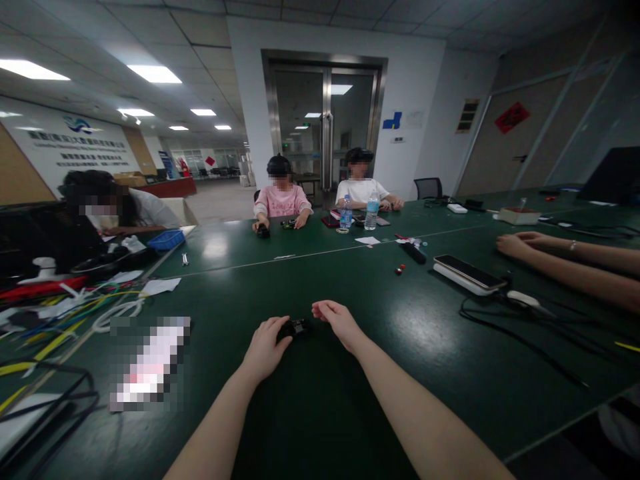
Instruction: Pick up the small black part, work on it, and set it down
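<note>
Green tabletop (230, 290): a broad, dark, glossy surface stretching from the near edge to the far side of the room.
Small black object (299, 326): on the tabletop, near and central, between the wearer's two hands; its details are too dark to make out.
Left hand (267, 343): bare, thumb and fingers closed around the left end of the small black object.
Right hand (337, 323): bare, just right of the small black object and apart from it, fingers curled in toward the thumb; whether anything is pinched there, I cannot tell.
Near left: a flat oblong item (150, 363), blurred into squares; beyond it, a coiled white cable (120, 315) and a blue plastic basket (167, 241).
Right side: a dark-screened smartphone (470, 271) lying on a white slab (456, 279), with a black cable (520, 353) trailing nearer; past them, another person's forearms (565, 257) rest on the tabletop.
Far side: a person in a pink top (283, 200) and a person in a white T-shirt (363, 191), both with black headgear; two clear plastic water bottles (371, 212) stand before them.
Background: closed glass double doors (300, 120) in a metal frame.
</note>
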Tool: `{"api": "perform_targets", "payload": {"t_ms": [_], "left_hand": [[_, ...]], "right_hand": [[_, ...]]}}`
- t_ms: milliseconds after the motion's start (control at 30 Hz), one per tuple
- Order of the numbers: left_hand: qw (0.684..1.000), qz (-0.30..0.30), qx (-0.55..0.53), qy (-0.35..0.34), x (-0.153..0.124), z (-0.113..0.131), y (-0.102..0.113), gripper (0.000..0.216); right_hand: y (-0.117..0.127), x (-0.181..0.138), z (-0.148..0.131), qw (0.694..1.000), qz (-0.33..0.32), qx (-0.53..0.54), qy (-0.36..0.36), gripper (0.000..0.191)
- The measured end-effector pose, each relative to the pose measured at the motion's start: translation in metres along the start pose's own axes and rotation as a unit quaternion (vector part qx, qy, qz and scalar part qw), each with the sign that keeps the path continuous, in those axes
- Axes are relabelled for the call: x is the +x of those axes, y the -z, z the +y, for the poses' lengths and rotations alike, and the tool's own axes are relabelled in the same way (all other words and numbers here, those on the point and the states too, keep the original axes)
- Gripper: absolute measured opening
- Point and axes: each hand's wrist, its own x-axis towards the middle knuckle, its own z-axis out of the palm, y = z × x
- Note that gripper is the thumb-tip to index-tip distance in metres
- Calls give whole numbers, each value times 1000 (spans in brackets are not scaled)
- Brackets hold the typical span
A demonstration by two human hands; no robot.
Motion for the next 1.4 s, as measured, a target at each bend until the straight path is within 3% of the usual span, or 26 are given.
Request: {"api": "perform_targets", "payload": {"t_ms": [1133, 1400], "left_hand": [[1000, 9, 10, -16, 0, 0, 0, 42], [1000, 10, 5, -21, -1, -1, 0, 42]], "right_hand": [[-1, 1, 2, 1000, -4, -20, 17, 34], [-10, -4, -1, 988, -27, -134, 77, 31]]}}
